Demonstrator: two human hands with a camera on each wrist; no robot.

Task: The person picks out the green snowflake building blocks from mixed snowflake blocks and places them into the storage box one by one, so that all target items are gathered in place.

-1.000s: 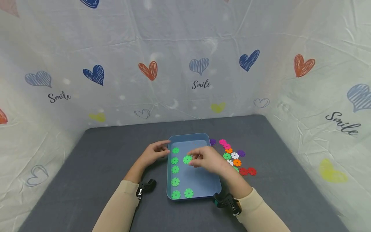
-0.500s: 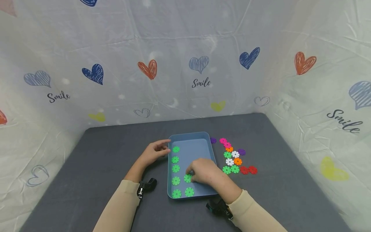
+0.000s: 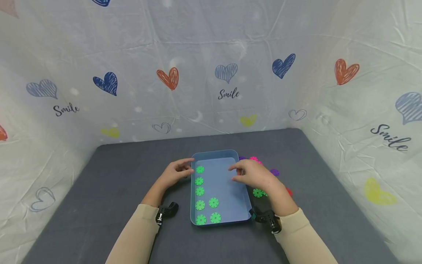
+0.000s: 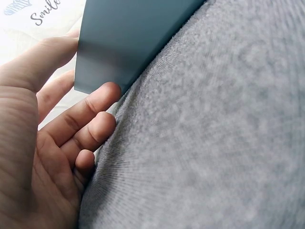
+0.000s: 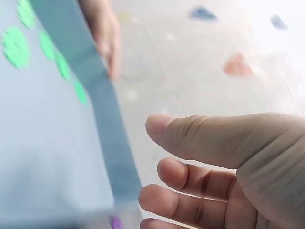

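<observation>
A shallow blue tray [image 3: 221, 172] lies on the dark cloth. Several green flower-shaped discs [image 3: 199, 191] form a column along its left side, and two more [image 3: 213, 202] sit beside that column's near end. My left hand [image 3: 174, 174] rests at the tray's left rim, thumb and index fingertips right at the edge. In the left wrist view, the other fingers curl loosely beside the tray's outer wall [image 4: 128, 43]. My right hand [image 3: 254, 173] hovers over the tray's right side, thumb and fingers apart with nothing between them, as the right wrist view also shows.
Right of the tray, loose discs lie on the table, partly hidden by my right hand and forearm: green [image 3: 258, 193], purple [image 3: 274, 172], pink [image 3: 253, 158] and a bit of red [image 3: 289, 191]. A white curtain [image 3: 201, 106] printed with hearts hangs behind the table.
My right hand has set a green disc down in the tray, above the near disc of the second column, let go, and moved up and right. The left hand has stayed at the rim.
</observation>
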